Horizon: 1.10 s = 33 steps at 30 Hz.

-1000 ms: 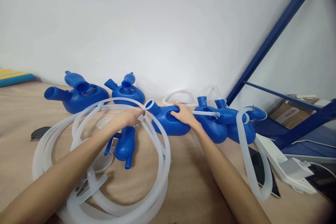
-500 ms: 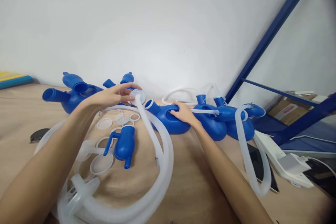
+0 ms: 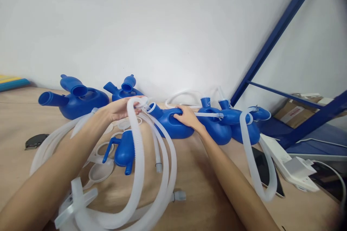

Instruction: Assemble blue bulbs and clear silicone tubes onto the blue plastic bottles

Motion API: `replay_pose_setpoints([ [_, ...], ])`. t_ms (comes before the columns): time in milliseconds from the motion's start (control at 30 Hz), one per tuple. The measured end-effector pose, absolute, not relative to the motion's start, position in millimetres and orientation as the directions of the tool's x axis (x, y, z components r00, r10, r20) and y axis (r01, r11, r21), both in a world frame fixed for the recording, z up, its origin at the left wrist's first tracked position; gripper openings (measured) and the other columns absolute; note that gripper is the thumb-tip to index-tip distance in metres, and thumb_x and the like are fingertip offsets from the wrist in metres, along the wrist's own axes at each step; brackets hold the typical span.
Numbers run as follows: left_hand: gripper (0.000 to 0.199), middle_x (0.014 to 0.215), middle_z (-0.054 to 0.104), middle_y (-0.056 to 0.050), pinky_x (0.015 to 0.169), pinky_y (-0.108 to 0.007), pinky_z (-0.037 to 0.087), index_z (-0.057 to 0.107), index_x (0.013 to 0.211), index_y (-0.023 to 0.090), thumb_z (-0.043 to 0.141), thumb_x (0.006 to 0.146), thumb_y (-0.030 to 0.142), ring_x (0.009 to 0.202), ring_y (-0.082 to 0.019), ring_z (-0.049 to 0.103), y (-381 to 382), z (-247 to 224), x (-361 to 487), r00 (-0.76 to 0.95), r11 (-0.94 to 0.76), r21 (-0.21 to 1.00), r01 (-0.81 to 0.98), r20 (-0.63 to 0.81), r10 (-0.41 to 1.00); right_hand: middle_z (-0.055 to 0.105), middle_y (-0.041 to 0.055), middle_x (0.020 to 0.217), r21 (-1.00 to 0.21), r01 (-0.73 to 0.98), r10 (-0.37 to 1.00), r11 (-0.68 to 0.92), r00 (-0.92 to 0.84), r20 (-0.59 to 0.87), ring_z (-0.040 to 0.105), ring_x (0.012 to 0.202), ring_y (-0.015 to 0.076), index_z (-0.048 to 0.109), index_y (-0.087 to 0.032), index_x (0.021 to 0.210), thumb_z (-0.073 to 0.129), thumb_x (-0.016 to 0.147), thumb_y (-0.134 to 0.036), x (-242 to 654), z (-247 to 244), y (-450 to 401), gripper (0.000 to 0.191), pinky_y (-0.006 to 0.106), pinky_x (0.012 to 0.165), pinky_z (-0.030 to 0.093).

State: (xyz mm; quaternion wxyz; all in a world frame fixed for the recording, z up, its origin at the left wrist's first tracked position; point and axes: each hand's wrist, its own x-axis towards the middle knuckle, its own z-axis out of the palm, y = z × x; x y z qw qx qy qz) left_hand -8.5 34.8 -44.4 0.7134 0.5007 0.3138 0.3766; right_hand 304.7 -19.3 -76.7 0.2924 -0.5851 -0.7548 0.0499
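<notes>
My right hand [image 3: 187,117] is wrapped round the handle of a blue plastic urinal bottle [image 3: 177,127], which lies with its open, white-rimmed mouth tilted up to the left. My left hand [image 3: 121,109] pinches a translucent white cap [image 3: 141,101] with a hose just left of that mouth; whether the two touch, I cannot tell. From the cap a white corrugated hose [image 3: 138,158] arches over and drops into a loose coil on the table. Below my left hand lie a small blue jug-shaped part [image 3: 125,150] with a handle and several translucent lids [image 3: 101,171], partly covered by my forearm.
More blue urinal bottles stand left [image 3: 81,104] and right [image 3: 217,130], one with a looped hose [image 3: 248,151]. A dark phone [image 3: 267,169], a white power strip [image 3: 287,168] and a blue metal frame [image 3: 279,39] are on the right. A black object [image 3: 36,141] lies left.
My left hand has turned the cap, and its hose now arches up in front instead of hanging straight. The coil has shifted, baring grey-tipped hose ends. My right hand keeps its hold.
</notes>
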Motion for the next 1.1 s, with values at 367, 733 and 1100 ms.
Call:
replay_pose_setpoints([
  [367, 0.083, 0.114, 0.074, -0.011, 0.069, -0.034, 0.063, 0.059, 0.147, 0.023, 0.09, 0.071, 0.021, 0.09, -0.027, 0.074, 17.1, -53.6, 12.7, 0.511, 0.265, 0.963, -0.048, -0.204, 0.835, 0.073, 0.0053, 0.089, -0.477, 0.814, 0.919, 0.33, -0.163, 0.358, 0.061, 0.081, 0.0211, 0.068, -0.018, 0.085, 0.061, 0.077, -0.026, 301.3, -72.8, -19.0, 0.013, 0.031, 0.079, 0.043],
  [733, 0.085, 0.107, 0.075, -0.005, 0.092, -0.041, 0.06, 0.049, 0.155, 0.019, 0.084, 0.078, 0.028, 0.088, -0.022, 0.072, 51.4, -92.1, 15.9, 0.609, 0.121, 0.992, -0.036, -0.074, 0.79, 0.071, 0.0037, 0.081, -0.545, 0.768, 0.932, 0.336, -0.187, 0.311, 0.061, 0.079, 0.0208, 0.066, -0.019, 0.081, 0.061, 0.074, -0.03, 304.5, -72.0, -15.0, 0.014, 0.03, 0.074, 0.044],
  [1100, 0.095, 0.158, 0.05, -0.012, 0.119, -0.048, 0.041, 0.047, 0.158, 0.023, 0.086, 0.075, 0.046, 0.143, -0.037, 0.049, 26.6, -58.0, 3.5, 0.691, -0.458, 0.875, 0.154, 0.236, 0.683, 0.071, 0.0051, 0.085, -0.473, 0.809, 0.91, 0.348, -0.17, 0.379, 0.06, 0.08, 0.021, 0.064, -0.018, 0.079, 0.062, 0.077, -0.029, 303.8, -75.0, -16.0, 0.012, 0.031, 0.077, 0.042],
])
